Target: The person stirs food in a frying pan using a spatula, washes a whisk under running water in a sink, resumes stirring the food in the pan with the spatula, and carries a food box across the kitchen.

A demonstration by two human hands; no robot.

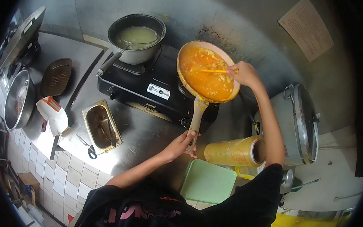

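A cream frying pan (180,75) sits over the right burner of a gas stove, filled with orange, lumpy sauce (204,83). My left hand (180,145) is closed around the end of the pan's pale handle (197,116). With fingers pinched, my right hand (245,73) grips a thin yellow-orange stirring utensil (217,71) above the pan's right side. The utensil's far end dips into the sauce, so its shape is hidden.
The black gas stove (148,105) also carries a pot (145,55) of pale green liquid with a strainer across it. Nearby are a metal tray (91,108), scissors (91,150), a yellow wrap roll (231,152), a green lid (209,182) and a large lidded container (281,124).
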